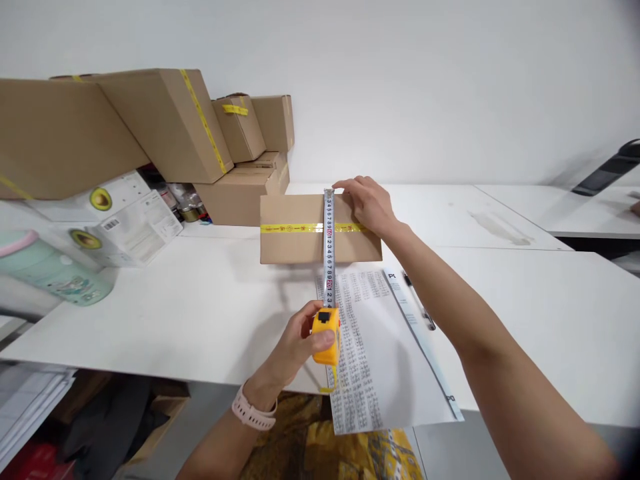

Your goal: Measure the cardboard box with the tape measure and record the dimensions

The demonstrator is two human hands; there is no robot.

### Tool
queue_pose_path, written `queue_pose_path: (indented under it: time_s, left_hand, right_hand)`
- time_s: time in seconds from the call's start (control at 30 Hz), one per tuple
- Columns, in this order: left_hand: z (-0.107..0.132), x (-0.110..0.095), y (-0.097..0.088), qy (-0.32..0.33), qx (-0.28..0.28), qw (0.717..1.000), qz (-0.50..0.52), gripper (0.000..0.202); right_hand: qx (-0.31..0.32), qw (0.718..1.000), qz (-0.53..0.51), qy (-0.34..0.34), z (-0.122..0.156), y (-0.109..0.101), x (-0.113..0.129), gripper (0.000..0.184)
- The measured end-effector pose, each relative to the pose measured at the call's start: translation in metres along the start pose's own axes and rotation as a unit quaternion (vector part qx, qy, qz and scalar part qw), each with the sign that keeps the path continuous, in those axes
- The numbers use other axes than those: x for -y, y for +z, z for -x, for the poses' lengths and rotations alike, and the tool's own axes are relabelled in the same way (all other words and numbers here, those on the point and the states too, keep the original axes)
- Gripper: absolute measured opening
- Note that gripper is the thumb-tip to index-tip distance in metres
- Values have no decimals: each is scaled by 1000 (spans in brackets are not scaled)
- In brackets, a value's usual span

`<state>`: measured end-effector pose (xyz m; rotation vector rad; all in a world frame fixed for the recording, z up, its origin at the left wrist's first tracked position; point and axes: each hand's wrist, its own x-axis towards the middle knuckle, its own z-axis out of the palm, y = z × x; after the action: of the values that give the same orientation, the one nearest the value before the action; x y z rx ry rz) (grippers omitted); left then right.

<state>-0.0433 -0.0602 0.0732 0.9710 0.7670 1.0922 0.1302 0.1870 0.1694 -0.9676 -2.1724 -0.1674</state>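
Observation:
A small cardboard box [295, 243] sealed with yellow tape lies on the white table [190, 313]. My left hand [300, 343] grips a yellow tape measure [327, 335] near the table's front edge. Its steel blade [329, 247] runs straight up over the box top to the far edge. My right hand [367, 203] rests on the box's far right corner, fingers curled, pressing the blade's end against the edge.
A printed sheet of figures [370, 347] and a pen [420, 303] lie right of the tape. Stacked cardboard boxes [165, 127], white avocado-marked cartons [115, 213] and a green tumbler [55, 273] crowd the left. Papers [30, 400] sit below the table.

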Motion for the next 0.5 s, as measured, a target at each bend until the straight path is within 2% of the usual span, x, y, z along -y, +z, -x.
queue_pose_path:
  time_s: [0.2,0.37,0.5]
  left_hand:
    - [-3,12,-1,1,-5,1000,-18,54]
    - [-12,27,-6,-8,-23,997,-70,56]
    - [-16,30,-8,-10,-17,997,-78,54]
  right_hand:
    - [12,999,34,-40,-1,10,-7,44]
    - [4,999,24,-35,1,11,-8,44]
    - [12,1000,15,-20,0,11,-5,42]
